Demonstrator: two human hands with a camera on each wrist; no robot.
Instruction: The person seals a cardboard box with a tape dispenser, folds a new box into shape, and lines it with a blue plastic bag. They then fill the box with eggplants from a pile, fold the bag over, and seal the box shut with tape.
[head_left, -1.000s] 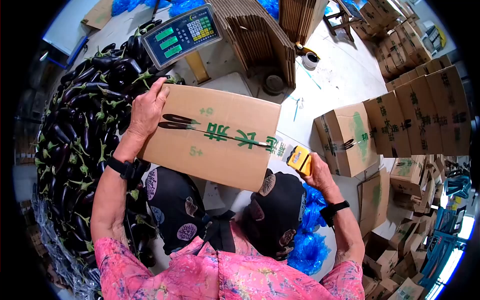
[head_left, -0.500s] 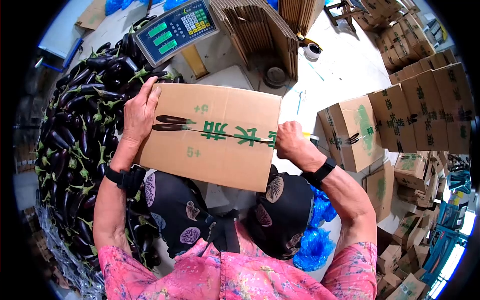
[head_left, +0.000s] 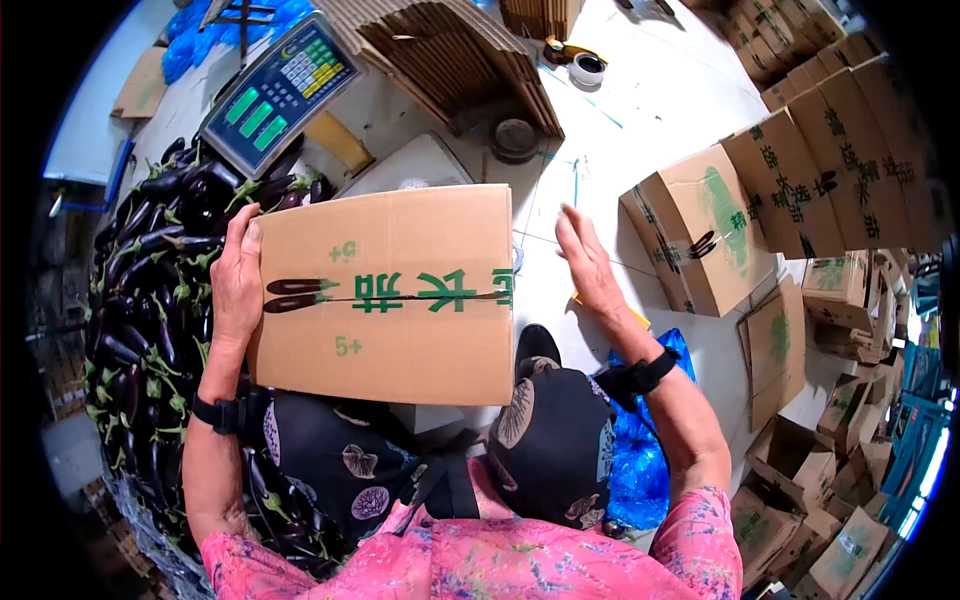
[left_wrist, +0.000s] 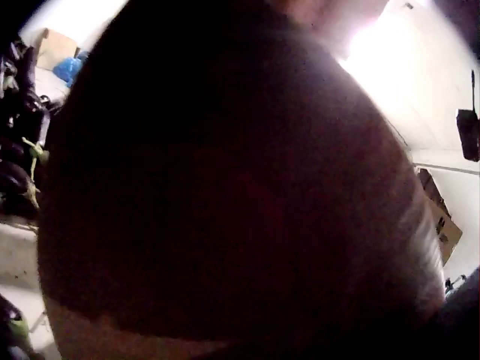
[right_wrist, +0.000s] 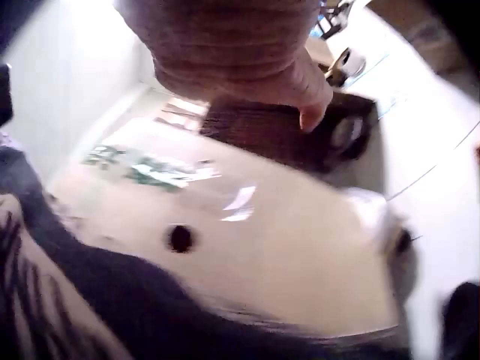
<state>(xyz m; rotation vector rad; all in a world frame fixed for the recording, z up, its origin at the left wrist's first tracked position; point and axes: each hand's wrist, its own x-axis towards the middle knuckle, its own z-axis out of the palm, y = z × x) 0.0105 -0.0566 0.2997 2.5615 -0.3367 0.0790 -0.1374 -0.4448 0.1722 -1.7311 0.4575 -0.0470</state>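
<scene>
A closed cardboard box with green lettering and eggplant pictures lies at the person's knees. At its left edge the left hand grips the side, thumb near the top corner. The right hand is off the box's right side, fingers extended, holding nothing visible. A bit of yellow shows beside the right forearm. In the right wrist view, the right hand is above the box, which has shiny clear tape and a dark hole. The left wrist view is mostly dark and blocked.
Eggplants are heaped at left. Behind the box stand a scale with its display, and folded cardboard. Tape rolls lie on the floor. Packed boxes line the right; blue plastic lies by the right leg.
The right hand moved from holding the yellow tape dispenser to the box's right end, then away with fingers extended. The box has turned slightly and shifted left in view, the left hand still on it.
</scene>
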